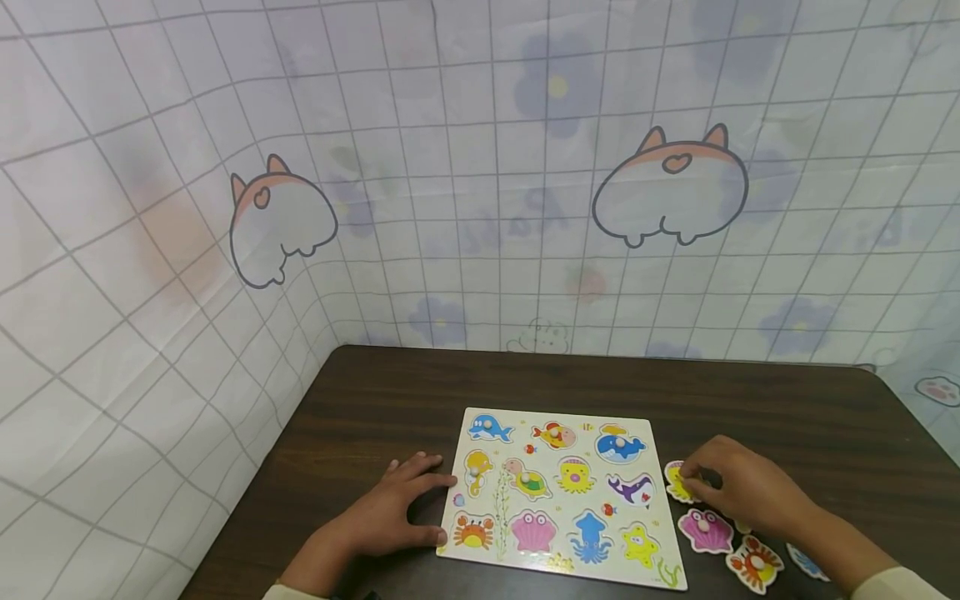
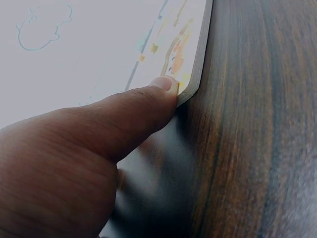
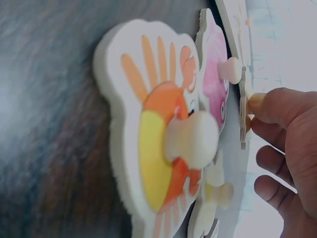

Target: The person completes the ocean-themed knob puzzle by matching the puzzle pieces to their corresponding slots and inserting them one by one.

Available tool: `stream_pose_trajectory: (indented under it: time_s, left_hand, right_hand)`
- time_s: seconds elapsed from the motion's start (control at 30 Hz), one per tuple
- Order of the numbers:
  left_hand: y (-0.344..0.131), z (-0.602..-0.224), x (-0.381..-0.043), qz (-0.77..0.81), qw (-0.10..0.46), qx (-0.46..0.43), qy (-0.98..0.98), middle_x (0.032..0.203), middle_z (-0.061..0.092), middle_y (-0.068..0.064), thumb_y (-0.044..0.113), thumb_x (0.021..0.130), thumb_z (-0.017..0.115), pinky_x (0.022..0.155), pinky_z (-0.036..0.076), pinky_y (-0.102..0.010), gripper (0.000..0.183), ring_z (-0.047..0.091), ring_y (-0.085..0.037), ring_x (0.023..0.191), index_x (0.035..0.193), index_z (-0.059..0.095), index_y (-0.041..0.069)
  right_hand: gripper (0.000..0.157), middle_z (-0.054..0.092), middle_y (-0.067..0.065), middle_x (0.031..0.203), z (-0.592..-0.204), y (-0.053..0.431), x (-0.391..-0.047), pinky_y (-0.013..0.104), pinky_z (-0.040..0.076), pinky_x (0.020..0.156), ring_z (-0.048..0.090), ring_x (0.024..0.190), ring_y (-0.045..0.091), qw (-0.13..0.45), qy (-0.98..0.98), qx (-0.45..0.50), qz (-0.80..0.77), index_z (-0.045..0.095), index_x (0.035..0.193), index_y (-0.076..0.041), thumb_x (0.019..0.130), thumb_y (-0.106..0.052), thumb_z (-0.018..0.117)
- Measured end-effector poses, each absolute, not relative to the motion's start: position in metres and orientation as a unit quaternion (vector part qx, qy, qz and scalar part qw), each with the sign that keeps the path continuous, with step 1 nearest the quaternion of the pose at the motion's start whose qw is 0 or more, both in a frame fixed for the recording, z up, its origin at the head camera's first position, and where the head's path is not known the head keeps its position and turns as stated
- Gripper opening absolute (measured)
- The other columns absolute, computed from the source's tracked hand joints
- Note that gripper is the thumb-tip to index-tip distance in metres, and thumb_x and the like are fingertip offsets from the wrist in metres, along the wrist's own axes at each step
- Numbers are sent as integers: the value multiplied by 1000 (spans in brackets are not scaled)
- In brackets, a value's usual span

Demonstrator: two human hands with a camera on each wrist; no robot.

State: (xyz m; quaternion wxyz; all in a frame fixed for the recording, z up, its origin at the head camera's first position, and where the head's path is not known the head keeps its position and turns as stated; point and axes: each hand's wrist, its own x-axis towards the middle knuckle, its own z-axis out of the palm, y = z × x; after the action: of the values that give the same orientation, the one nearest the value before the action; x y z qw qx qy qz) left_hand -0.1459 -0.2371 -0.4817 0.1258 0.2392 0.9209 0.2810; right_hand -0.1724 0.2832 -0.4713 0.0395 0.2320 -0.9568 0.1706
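My left hand [image 1: 395, 506] lies at the left edge of a white sea-animal peg puzzle board [image 1: 665, 529], fingers spread. Its thumb [image 2: 143, 101] presses on the board's near-left corner in the left wrist view. Right of the board, my right hand [image 1: 750, 483] pinches a yellow puzzle piece [image 1: 676, 482] by its knob, between thumb and finger. In the right wrist view this piece [image 3: 243, 109] stands edge-on to the camera, partly covered by fingertips. Close below that hand lie a pink shell piece [image 1: 705, 532] and a crab piece [image 1: 755, 565], each with a pale knob.
A blue piece [image 1: 807, 562] lies beside my right forearm, and another yellowish piece [image 3: 210, 193] sits behind the crab. Knobbed pieces such as the turtle [image 1: 534, 485] and seahorse [image 1: 476, 467] sit in the board. A patterned cloth [image 1: 465, 275] hangs behind the dark wooden table [image 1: 405, 383].
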Motion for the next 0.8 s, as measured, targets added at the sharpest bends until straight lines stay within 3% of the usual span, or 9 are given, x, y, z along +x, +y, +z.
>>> stream_pose_trajectory:
  time_s: [0.8]
  left_hand:
    - [-236,-480,-145,275,129,233,924,163,33,-7,52,88,78,120,6,-66,70,17,-39,154,148,55,27]
  right_hand:
    - [14,61,-22,95,-465,254,-175,30,57,69,56,88,0,97,-929,300,195,76,92,-32,85,-24,86]
